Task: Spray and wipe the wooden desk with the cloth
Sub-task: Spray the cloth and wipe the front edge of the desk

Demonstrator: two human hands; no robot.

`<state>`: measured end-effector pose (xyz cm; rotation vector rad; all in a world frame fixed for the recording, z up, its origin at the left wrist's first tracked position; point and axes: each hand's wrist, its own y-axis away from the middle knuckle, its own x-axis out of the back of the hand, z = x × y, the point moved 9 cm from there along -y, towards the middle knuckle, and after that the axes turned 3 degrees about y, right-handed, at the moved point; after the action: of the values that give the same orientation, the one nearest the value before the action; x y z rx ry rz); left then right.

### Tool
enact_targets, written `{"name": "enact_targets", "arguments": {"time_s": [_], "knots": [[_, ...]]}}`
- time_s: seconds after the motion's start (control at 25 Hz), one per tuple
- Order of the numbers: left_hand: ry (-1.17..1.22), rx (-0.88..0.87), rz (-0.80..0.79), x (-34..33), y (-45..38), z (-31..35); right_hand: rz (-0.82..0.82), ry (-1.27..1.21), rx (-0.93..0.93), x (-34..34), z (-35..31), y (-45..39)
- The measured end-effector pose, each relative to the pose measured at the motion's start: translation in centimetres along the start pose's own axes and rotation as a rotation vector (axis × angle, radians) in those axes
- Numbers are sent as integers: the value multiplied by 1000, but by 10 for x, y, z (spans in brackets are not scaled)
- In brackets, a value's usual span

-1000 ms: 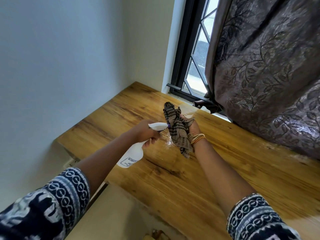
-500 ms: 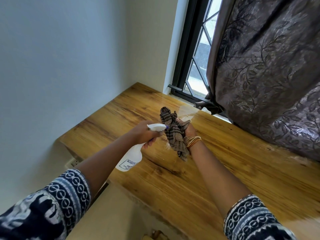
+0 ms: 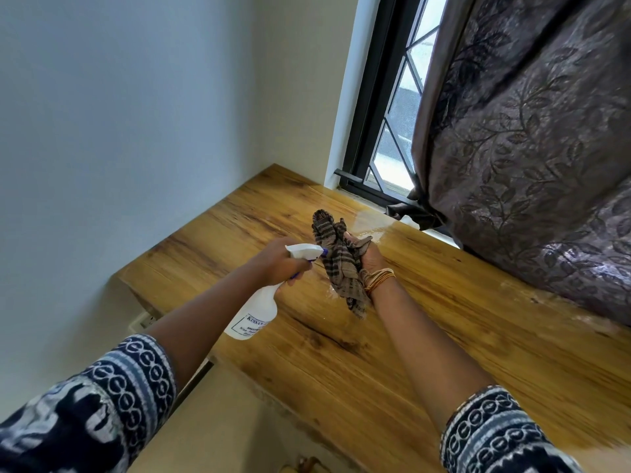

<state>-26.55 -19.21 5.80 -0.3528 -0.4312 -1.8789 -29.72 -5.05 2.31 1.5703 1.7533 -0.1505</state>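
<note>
My left hand (image 3: 273,261) grips a white spray bottle (image 3: 254,314) by its trigger head, with the nozzle pointing right at the cloth. The brown striped cloth (image 3: 336,259) is bunched upright in my right hand (image 3: 370,259), its lower end hanging below my wrist. Both hands are held above the middle of the wooden desk (image 3: 375,353). A wet, shiny patch lies on the desk just behind the cloth, toward the window.
A dark patterned curtain (image 3: 532,148) hangs over the desk's right back part. A black-framed window (image 3: 389,124) is behind it. A pale wall borders the desk's left end, with a wall socket (image 3: 145,321) below the edge.
Both hands, with bottle and cloth, have drifted slightly toward me and left; the cloth has been bunched a little tighter in my right hand.
</note>
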Motion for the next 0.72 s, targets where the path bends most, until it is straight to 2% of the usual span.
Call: {"name": "enact_targets", "arguments": {"time_s": [0.2,0.36,0.56,0.72], "knots": [[28,-8,54,24,-10,-5,-81,-53,-44,-12,3,-12],[212,-14,217,62,-24,-6,-84,-73,-26,-17,1,-32],[369,10,264,77,-44,-17,-44,45,-10,-17,-5,-59],[382,6,300,86,-52,-26,-47,-27,-101,-17,3,-66]]}}
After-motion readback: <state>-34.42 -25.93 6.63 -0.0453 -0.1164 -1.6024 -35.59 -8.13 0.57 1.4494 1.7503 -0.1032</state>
